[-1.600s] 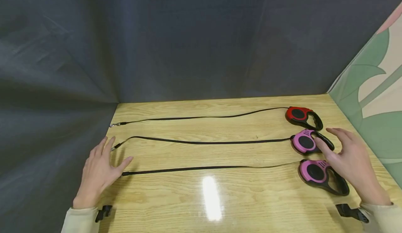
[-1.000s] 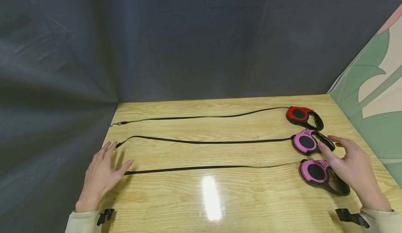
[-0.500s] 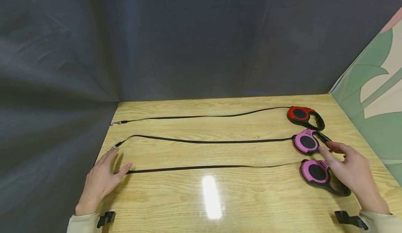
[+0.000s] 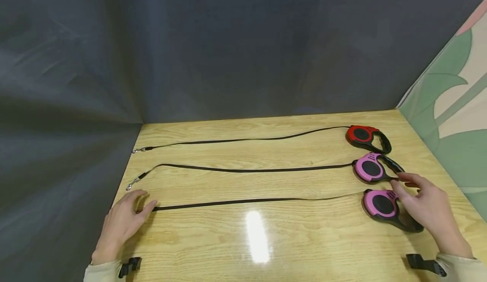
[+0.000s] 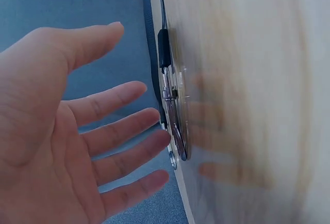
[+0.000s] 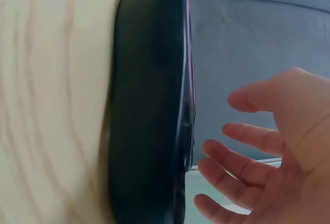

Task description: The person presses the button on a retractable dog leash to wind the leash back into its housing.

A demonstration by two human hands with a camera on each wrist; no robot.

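Note:
Three retractable dog leashes lie stretched across the table: a red one [image 4: 363, 135] at the back, a pink one [image 4: 368, 168] in the middle and another pink one [image 4: 381, 204] at the front. Over the front leash's clip end is my left hand [image 4: 121, 223], fingers spread and holding nothing. The left wrist view shows the metal snap hook [image 5: 172, 113] just past its fingertips. My right hand [image 4: 431, 208] hovers by the front leash's black handle [image 4: 411, 225], partly covering it. In the right wrist view its relaxed fingers are apart from the dark casing [image 6: 147, 100].
The middle leash's snap hook [image 4: 133, 184] and the back one's [image 4: 138, 150] lie near the table's left edge. A dark cloth [image 4: 236, 49] stands behind and to the left. Patterned fabric [image 4: 449, 117] borders the right side. Light glares on the wooden table [image 4: 201, 248].
Both hands have drawn toward the front of the table, away from the middle leash. The middle leash's snap hook has come into full view. The leashes stay in place.

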